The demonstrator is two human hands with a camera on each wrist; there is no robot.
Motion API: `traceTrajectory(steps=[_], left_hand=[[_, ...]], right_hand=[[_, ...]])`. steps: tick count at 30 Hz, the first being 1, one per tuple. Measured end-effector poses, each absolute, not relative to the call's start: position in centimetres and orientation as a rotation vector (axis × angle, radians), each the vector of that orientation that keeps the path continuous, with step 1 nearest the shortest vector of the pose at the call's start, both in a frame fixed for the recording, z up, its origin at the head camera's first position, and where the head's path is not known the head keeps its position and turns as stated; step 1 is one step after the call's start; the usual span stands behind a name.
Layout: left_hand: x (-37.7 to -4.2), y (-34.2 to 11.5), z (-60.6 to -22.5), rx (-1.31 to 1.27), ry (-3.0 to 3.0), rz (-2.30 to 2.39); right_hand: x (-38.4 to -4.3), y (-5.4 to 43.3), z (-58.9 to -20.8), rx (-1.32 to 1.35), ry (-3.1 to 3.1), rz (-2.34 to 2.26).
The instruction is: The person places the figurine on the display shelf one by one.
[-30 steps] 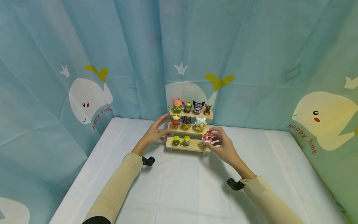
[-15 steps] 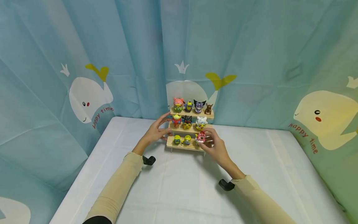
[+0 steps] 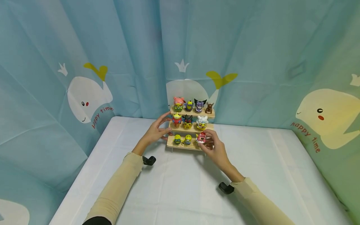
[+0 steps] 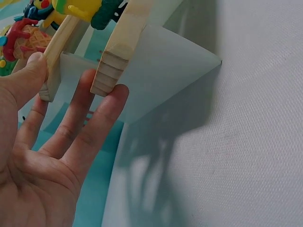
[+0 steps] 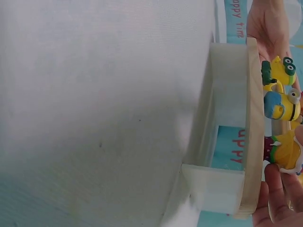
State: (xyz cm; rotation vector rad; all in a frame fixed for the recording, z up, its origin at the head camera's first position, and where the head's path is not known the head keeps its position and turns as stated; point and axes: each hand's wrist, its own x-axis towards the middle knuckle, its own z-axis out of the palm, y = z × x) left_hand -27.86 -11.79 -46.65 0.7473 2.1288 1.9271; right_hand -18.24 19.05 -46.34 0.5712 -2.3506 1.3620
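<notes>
A three-tier wooden display stand [image 3: 184, 145] holds small toy figurines in rows. My right hand [image 3: 217, 152] pinches a pink-hooded yellow figurine [image 3: 201, 137] between thumb and fingers at the right of the bottom tier. In the right wrist view the figurine's base [image 5: 269, 149] is right at the board. Two minion figurines [image 3: 187, 139] stand to its left on that tier. My left hand [image 3: 153, 132] touches the stand's left end. In the left wrist view its thumb rests at the middle board's end, and spread, nearly straight fingers [image 4: 87, 132] touch the bottom board's end.
The middle tier bears a red-suited green alien [image 3: 176, 120], a black-eared figurine [image 3: 187, 122] and a white-hooded one [image 3: 202, 122]. Several figurines, including a pink one [image 3: 178, 104], line the top tier. A white-covered table [image 3: 180, 184] meets a whale-print curtain [image 3: 247, 103] behind the stand.
My right hand has moved the pink-hooded figurine left along the bottom tier, away from its right end, mostly in the first half second. The left hand stays at the stand's left end.
</notes>
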Motion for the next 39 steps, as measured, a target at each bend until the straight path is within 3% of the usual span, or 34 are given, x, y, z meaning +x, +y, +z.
traceTrajectory(steps=[23, 39], left_hand=[[-26.8, -13.2, -46.8, 0.698, 2.166, 1.929], [-21.9, -22.6, -47.4, 0.548, 2.357, 1.832]], right_hand=[[-17.9, 19.8, -45.9, 0.711, -2.389, 1.336], [-14.2, 27.5, -44.4, 0.598, -2.485, 1.171]])
